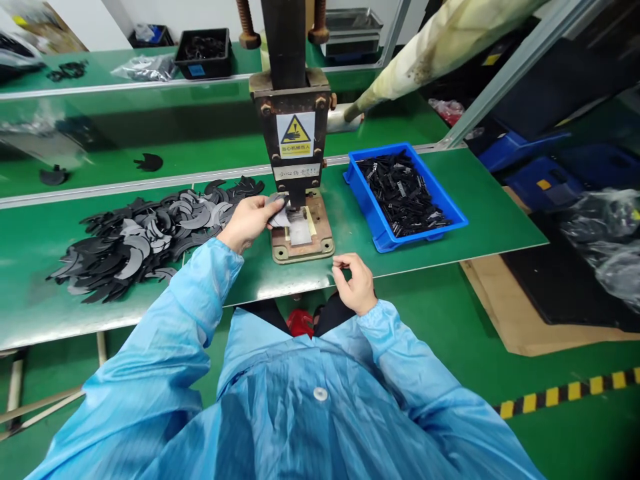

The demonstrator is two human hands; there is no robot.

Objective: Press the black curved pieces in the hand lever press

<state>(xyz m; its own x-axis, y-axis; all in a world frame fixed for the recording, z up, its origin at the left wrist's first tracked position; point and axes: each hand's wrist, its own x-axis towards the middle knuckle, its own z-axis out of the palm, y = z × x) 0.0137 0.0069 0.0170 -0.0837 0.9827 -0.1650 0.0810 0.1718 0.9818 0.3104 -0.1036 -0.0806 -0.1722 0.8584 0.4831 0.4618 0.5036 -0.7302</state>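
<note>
My left hand [249, 223] is closed on a grey-black curved plastic piece [278, 211] and has it at the left side of the press [295, 100]. The piece lies close beside the pale metal plate [300, 231] on the press base [303, 252]; whether it touches the plate I cannot tell. Near the table's front edge, just right of the base, my right hand [356, 283] has its fingers curled with thumb and fingertips close together. What is between them, if anything, I cannot make out.
Left of the press spreads a pile of curved grey and black pieces [145, 240]. A blue bin [367, 203] of small black parts stands to the right. A wrapped hose [425, 57] slopes up behind it. On the back shelf sits a black tray [203, 69].
</note>
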